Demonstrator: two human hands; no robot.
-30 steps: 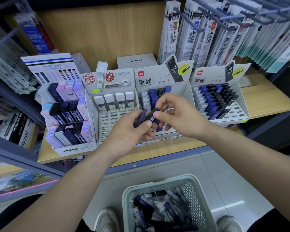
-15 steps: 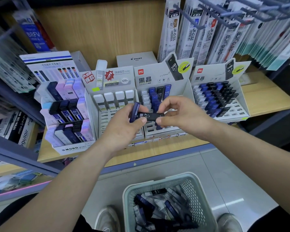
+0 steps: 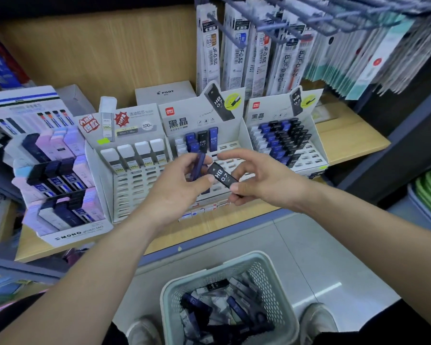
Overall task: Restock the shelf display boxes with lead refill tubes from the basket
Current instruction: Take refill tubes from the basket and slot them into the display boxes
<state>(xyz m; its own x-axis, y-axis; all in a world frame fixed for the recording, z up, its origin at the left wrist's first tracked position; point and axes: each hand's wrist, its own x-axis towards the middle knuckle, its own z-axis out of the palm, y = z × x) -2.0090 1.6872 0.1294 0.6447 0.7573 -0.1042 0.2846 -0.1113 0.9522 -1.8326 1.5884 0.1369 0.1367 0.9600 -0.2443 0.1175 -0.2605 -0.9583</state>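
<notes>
Fingertips (image 3: pixel 235 188) of R hand (image 3: pixel 261 181) pinch a black HB 0.7 tube (image 3: pixel 223 176), tilted, upper end right by L thumb. L hand (image 3: pixel 177 192) curls round a blue tube (image 3: pixel 199 165). Both are just in front of the middle display box (image 3: pixel 202 120) (most slots empty). Step: picking one from the handful. Next: turn the black tube upright and seat it in a free slot. Basket (image 3: pixel 271 277) on the floor holds plenty more.

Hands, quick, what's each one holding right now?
Left hand: holding a blue lead tube.
Right hand: pinching the black HB 0.7 tube.
</notes>
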